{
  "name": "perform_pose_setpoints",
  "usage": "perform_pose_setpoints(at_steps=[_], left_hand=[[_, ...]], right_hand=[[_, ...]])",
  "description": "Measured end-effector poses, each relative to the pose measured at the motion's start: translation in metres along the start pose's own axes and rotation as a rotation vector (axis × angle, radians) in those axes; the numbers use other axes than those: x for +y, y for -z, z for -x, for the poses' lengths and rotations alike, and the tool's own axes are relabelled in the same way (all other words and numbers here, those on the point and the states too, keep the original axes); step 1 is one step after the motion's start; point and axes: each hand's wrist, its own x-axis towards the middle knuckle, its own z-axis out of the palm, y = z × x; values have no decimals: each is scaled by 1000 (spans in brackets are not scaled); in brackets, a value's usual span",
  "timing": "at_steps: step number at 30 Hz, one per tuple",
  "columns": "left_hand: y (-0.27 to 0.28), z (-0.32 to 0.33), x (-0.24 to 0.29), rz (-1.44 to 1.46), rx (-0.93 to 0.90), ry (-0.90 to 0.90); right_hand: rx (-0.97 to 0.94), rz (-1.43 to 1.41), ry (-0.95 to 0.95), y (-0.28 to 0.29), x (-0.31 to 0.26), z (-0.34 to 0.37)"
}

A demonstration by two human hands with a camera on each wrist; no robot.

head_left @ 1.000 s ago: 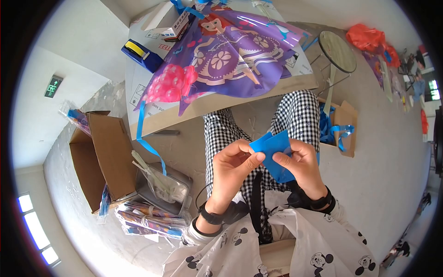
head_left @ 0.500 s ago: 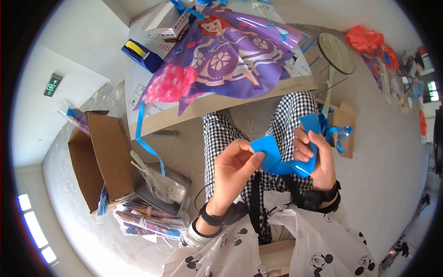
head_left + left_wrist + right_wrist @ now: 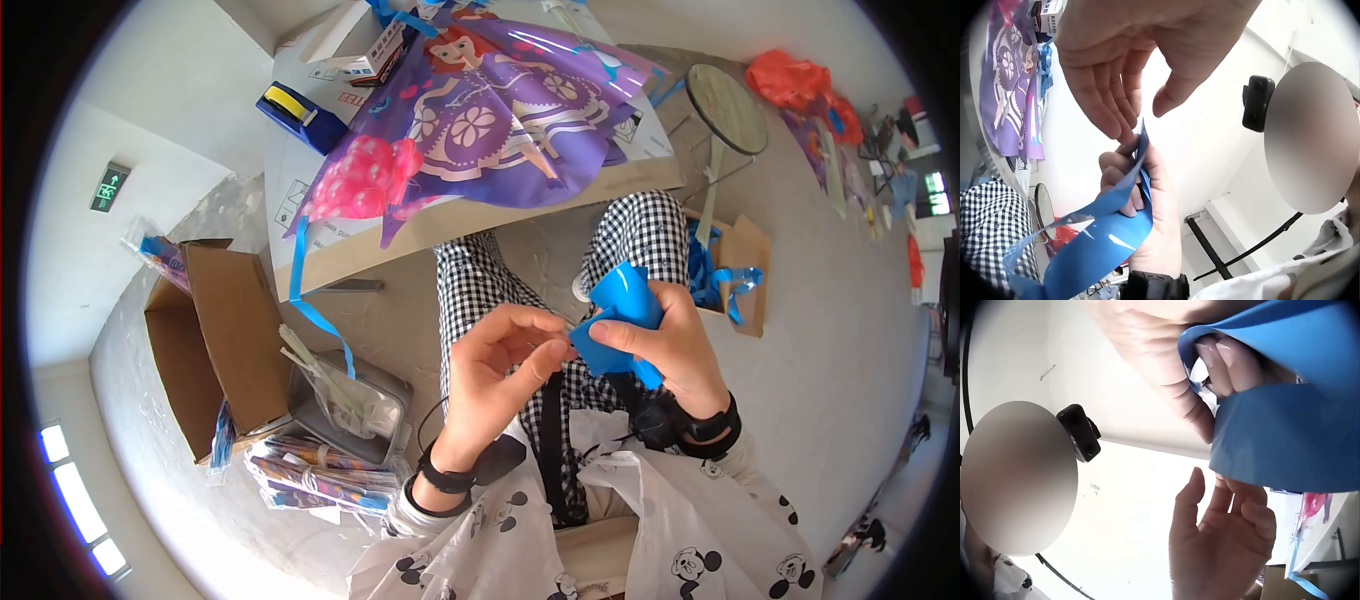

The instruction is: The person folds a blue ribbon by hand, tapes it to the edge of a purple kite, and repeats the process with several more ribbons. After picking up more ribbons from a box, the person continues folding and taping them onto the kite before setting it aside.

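My right hand (image 3: 688,350) grips a glossy blue plastic strip (image 3: 626,300), folded over itself, its thumb pressed along the front. In the right wrist view the strip (image 3: 1285,437) loops around the curled fingers. A long bend of the blue strip (image 3: 1104,244) hangs below that hand in the left wrist view. My left hand (image 3: 502,370) is just left of the strip's edge, its fingers loosely bent and the thumb apart from them. Beyond both hands, a purple princess-print kite (image 3: 490,120) lies on the table (image 3: 470,222), with a narrow blue ribbon (image 3: 318,310) hanging off the edge.
On the table stand a blue tape dispenser (image 3: 302,115) and an open white box (image 3: 355,42). Left on the floor are a cardboard box (image 3: 235,345), a grey bin (image 3: 388,385) and wrapped bundles (image 3: 315,475). A box of blue strips (image 3: 748,275) and a stool (image 3: 728,108) are at right.
My right hand moved out to the right, stretching the strip, then came back with it folded up in its grip. The left hand let go of the strip's end.
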Motion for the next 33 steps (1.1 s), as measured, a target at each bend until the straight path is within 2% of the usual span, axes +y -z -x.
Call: perform_pose_setpoints(at_steps=[5, 8, 16, 19, 22, 28, 33], left_hand=[[3, -6, 1, -76, 6, -48], [8, -5, 8, -84, -54, 36], [13, -6, 17, -75, -134, 89], [15, -7, 18, -46, -181, 118], [14, -8, 21, -28, -209, 159], [15, -9, 24, -6, -255, 210], [16, -10, 25, 6, -300, 230]], right_hand=[[-91, 110, 27, 1, -10, 3], [-120, 145, 22, 0, -13, 5], [-217, 155, 31, 2, -10, 3], [-261, 145, 92, 1, -13, 2], [-334, 206, 11, 4, -21, 4], [-407, 163, 146, 7, -12, -1], [-423, 180, 166, 10, -10, -2]])
